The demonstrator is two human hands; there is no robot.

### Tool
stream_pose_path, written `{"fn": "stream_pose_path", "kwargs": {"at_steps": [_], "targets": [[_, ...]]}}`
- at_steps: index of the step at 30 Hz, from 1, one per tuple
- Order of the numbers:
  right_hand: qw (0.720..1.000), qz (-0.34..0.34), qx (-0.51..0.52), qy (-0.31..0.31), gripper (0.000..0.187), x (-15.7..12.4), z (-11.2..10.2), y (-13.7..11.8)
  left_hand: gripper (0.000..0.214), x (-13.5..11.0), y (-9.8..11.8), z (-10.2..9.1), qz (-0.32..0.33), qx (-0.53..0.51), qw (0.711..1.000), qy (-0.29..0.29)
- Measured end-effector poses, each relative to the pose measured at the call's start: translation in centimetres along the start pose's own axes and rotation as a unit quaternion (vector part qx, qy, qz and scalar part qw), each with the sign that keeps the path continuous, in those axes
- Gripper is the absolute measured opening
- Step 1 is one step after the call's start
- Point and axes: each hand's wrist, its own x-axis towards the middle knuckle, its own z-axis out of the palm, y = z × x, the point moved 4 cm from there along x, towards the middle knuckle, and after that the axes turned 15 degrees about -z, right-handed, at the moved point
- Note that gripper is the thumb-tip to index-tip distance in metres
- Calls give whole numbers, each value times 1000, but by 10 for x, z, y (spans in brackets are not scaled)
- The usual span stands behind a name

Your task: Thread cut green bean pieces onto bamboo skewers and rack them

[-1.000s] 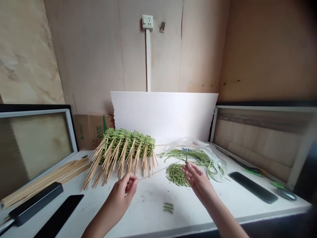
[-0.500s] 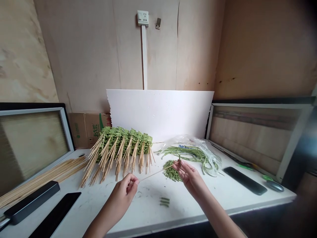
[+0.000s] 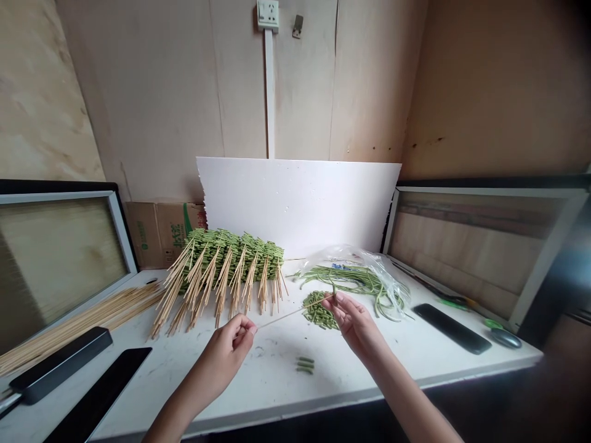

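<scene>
Head view, the only one: left hand (image 3: 231, 344) has thumb and fingers pinched on the near end of a thin stick (image 3: 290, 316). Right hand (image 3: 354, 320) grips a short green piece (image 3: 334, 288) between thumb and fingertips, top end poking up clear of them.

Key relation: stick axis vs piece axis. Stick runs from the left grip toward the right one, sloping up to the right in view. Piece stands close to upright, so the two cross at a steep angle. Piece lies at the far end of the stick from the left grip, right at the right grip. Right hand is nearer the crossing by far; left is a stick's length off. Can't tell if the tip is in the piece or only against it; fingers cover the spot. My read: alignment there is what counts, and a small swing of the left grip would shift the tip a lot.

Around it: pile of cut pieces (image 3: 318, 315) on the bench (image 3: 258, 400) behind the stick, by the right fingertips. Three loose pieces (image 3: 305, 365) lie nearer the bench edge, between the forearms, touched by neither hand.
</scene>
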Motion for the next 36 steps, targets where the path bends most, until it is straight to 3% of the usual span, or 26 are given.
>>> {"fn": "stream_pose_path", "kwargs": {"at_steps": [11,21,36], "targets": [[1000,-5,-25,15,25,-3,1,-3,25,1,-6,-2,9,-6,1000,2],[999,-14,-42,9,25,-3,-1,-2,30,-8,13,-12,48,-6,999,13],[997,-42,-63,24,27,-7,2,-1,29,-6,10,-7,59,-37,997,19]]}}
